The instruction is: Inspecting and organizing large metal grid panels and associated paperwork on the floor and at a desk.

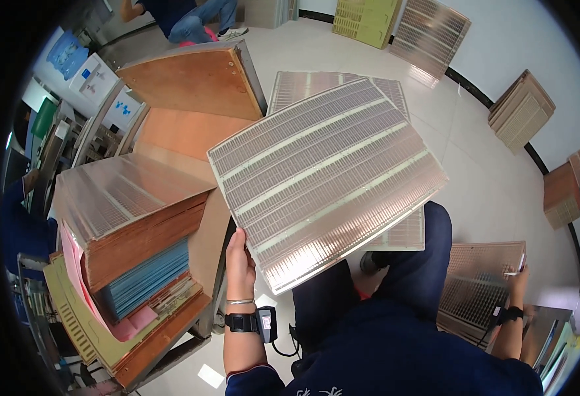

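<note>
A large copper-coloured circuit board panel point(329, 178), printed with rows of fine strips, is tilted across the middle of the view. My left hand point(239, 261) grips its lower left edge, with the thumb showing and the other fingers partly hidden. Far to the right, my right hand point(518, 284) is closed around a thin white pen-like object point(515, 271). This hand is beside the upper right corner of a copper perforated panel point(478, 284) that leans low next to my leg. Behind the held panel, another patterned panel point(290, 89) is partly covered.
On the left, a wooden rack point(191, 82) bears a stack of panels point(138, 178) and blue sheets point(151, 277). More panels lean on the right wall, including a brown stack point(522, 112). At the far left stands a water dispenser point(95, 79). Another person point(187, 23) sits beyond.
</note>
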`<state>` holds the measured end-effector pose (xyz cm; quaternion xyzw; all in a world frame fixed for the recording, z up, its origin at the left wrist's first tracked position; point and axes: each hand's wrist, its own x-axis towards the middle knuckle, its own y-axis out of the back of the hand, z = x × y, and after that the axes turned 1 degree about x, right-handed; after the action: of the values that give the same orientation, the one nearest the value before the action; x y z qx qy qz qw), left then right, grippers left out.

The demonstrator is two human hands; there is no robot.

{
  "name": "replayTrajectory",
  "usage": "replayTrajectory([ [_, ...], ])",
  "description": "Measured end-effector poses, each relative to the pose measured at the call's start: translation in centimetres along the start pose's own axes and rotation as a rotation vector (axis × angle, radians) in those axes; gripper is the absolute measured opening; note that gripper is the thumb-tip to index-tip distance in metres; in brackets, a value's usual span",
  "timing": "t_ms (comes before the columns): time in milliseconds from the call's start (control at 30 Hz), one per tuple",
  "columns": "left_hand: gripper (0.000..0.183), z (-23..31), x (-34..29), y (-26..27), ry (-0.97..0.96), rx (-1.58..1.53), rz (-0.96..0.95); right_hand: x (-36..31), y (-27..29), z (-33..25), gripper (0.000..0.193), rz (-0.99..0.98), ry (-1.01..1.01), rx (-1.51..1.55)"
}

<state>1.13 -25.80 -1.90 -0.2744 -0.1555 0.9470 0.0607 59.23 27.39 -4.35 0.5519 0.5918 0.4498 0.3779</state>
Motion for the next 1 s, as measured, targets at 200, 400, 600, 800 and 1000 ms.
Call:
replayTrajectory([
  [200,0.023,0.4,0.7,0.1,-0.017,0.044,0.01,-0.7,3.4,-8.3,0.069,0.104,0.104,-0.209],
  [400,0.016,0.9,0.2,-2.1,-0.025,0.053,0.02,-1.0,1.5,-10.2,0.063,0.237,0.229,-0.622],
  [600,0.014,-0.1,1.7,1.2,-0.07,0.098,0.044,0.2,-1.4,-28.3,0.047,-0.346,0.713,0.307],
  [800,0.019,1.0,0.2,-3.5,-0.097,0.03,0.124,3.1,-10.3,-36.0,0.042,-0.462,0.674,0.616],
  [1000,0.023,0.3,-1.9,-5.0,-0.362,-0.024,0.356,0.7,-9.9,-39.3,0.036,-0.658,0.442,0.724],
])
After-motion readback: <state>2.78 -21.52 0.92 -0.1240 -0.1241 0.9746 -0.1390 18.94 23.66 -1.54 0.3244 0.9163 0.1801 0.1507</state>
